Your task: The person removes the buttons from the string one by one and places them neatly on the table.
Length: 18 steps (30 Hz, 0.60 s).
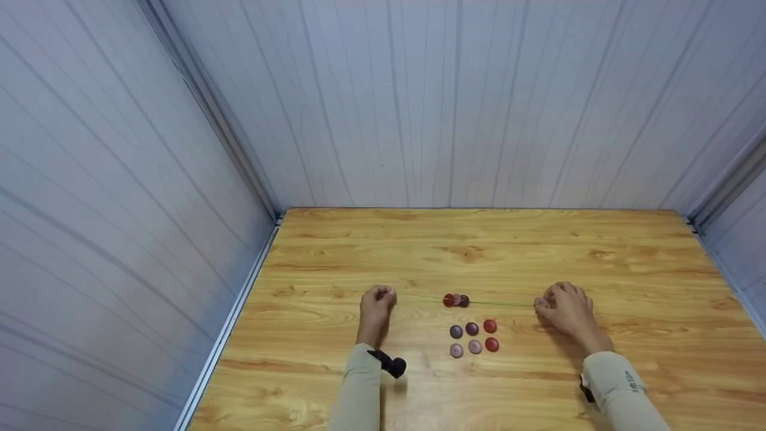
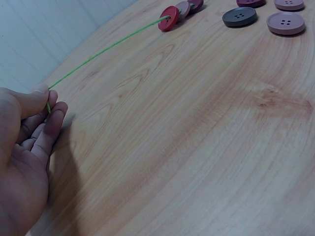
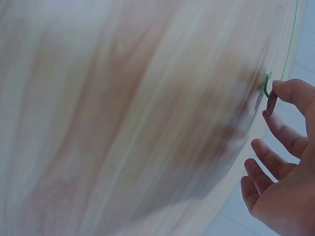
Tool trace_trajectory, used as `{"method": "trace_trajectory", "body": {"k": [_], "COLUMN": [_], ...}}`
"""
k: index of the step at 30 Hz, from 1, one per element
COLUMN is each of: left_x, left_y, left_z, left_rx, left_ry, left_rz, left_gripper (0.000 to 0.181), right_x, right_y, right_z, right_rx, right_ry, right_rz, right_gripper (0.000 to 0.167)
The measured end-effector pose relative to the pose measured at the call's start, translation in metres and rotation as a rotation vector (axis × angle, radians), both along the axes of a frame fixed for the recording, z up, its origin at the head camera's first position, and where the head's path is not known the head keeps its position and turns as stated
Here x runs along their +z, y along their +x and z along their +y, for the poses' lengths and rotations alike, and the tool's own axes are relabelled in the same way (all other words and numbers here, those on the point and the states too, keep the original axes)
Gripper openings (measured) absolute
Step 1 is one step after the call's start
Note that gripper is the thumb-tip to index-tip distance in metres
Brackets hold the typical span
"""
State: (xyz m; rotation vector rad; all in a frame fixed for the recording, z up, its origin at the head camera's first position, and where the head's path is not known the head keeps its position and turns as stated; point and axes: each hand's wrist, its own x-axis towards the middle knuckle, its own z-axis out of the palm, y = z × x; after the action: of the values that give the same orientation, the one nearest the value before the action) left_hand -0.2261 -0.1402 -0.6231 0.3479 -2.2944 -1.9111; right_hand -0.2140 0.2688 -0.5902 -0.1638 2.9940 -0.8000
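Note:
My left hand (image 1: 377,305) pinches one end of a thin green string (image 2: 106,50) between thumb and forefinger; a short tail hangs below the pinch. The string stretches across to my right hand (image 1: 567,308). Between the hands, a red button (image 2: 169,18), a pale pink button (image 2: 183,10) and a dark purple button (image 1: 464,301) sit close together on the string. On the right, thumb and forefinger pinch another button (image 3: 271,102), seen edge-on, with a short green string end sticking out beside it. The other right fingers are loosely bent.
Several loose buttons lie in two rows nearer the body, among them a grey button (image 2: 239,16), a pink button (image 2: 286,23) and a red button (image 1: 492,344). The wood-grain table (image 1: 335,251) meets pale panel walls (image 1: 419,120) at its back and sides.

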Motion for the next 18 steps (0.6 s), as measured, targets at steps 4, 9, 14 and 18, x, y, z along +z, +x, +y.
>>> {"method": "trace_trajectory", "body": {"k": [4, 9, 14, 18], "left_x": [-0.001, -0.002, -0.003, -0.005], "left_y": [-0.001, 0.000, 0.000, -0.002], "left_z": [-0.001, -0.001, -0.002, -0.003], "left_rx": [0.004, -0.007, -0.025, -0.022], "left_ry": [-0.012, -0.004, 0.023, 0.022], "left_rz": [0.007, -0.004, -0.010, -0.008], "left_gripper": [0.011, 0.011, 0.012, 0.012], "right_x": [0.000, 0.000, 0.000, 0.000], "right_y": [0.002, 0.005, 0.007, 0.006], "right_z": [0.003, 0.006, 0.010, 0.013], "right_rx": [-0.009, -0.015, -0.012, -0.019], "right_ry": [-0.005, -0.017, -0.010, -0.017], "right_rz": [-0.006, 0.000, 0.011, 0.004], "right_gripper": [0.032, 0.031, 0.031, 0.030]}}
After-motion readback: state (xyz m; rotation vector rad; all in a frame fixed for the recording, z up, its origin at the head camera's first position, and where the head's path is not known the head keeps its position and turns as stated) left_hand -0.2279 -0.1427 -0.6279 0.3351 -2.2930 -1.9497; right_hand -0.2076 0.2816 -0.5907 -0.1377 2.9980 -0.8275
